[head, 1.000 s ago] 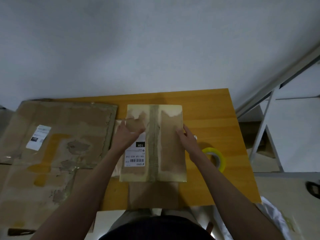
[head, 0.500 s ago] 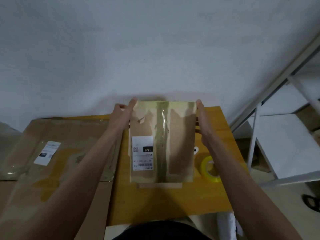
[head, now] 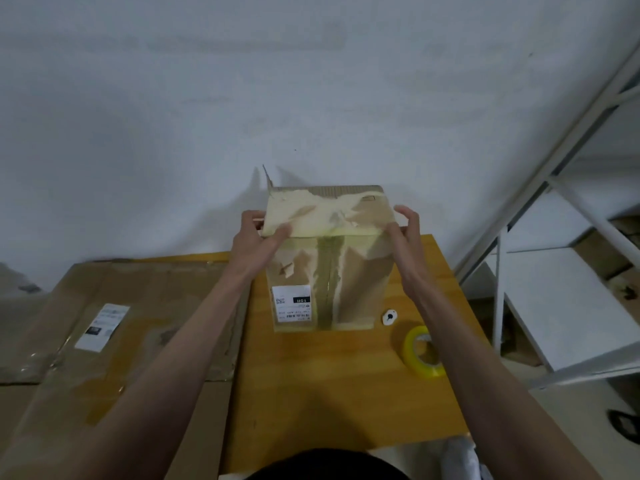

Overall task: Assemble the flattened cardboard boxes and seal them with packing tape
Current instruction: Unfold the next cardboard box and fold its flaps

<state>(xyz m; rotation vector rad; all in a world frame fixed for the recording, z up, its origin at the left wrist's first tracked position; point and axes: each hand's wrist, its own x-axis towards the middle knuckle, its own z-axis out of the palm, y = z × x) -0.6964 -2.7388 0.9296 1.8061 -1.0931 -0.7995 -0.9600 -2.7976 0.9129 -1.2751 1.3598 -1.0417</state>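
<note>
I see both hands (head: 258,242) (head: 403,233) gripping the box (head: 356,271) upright on the orange tabletop (head: 329,382) against a white wall (head: 242,98)

The cardboard box (head: 329,271) carries a white shipping label (head: 292,303) on the lower left of the face turned toward the camera. The label sits upside down: a black bar on it shows white characters that read "15H" when turned, beside a small square code. The finer printed lines and barcode below are too small to read. Left of the box, a flattened cardboard sheet (head: 145,306) bears another white label (head: 102,326), its print illegible.
</note>
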